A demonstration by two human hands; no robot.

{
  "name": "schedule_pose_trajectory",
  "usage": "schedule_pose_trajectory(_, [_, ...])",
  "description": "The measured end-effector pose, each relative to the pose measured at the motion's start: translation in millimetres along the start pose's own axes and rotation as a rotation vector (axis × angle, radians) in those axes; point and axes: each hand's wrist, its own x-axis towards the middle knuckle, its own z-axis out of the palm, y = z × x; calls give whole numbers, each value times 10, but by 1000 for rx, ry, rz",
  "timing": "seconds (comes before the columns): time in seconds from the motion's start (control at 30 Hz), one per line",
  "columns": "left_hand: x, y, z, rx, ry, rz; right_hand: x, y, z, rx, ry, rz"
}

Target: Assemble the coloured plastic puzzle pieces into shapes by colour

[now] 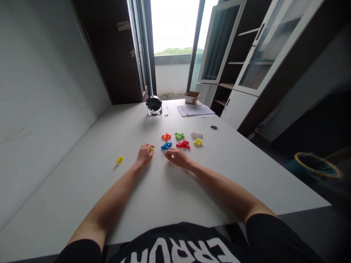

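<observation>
Both hands lay curled on the white desk (90,190), my left hand (144,154) touching a small yellow plastic piece (151,149) (gripped or not, I couldn't tell on this feed), my right hand (177,157) empty, just beside a blue plastic piece (166,146) at the front of the coloured plastic pieces (183,144).

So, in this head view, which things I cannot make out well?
- Yellow piece: partly hidden by the fingers of the left hand.
- Pale piece: its shape is hard to see against the table.
- Papers: too small to read.
- Bin: blurred at the right of the view; its contents are unclear.
- Shirt lettering: cut off by the bottom edge.
</observation>
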Motion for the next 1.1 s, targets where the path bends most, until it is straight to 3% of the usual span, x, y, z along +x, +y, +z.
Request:
schedule_pose_trajectory(0.53, [-37,120,-98,-77,-101,31,-22,95,65,-23,-31,-11])
schedule_pose_trajectory(0.77, [-46,93,-81,-130,-188,107,-20,129,81,-1,-30,2])
schedule_pose_trajectory(1.1, [-20,59,-43,-162,-204,177,-10,120,55,43,-42,2])
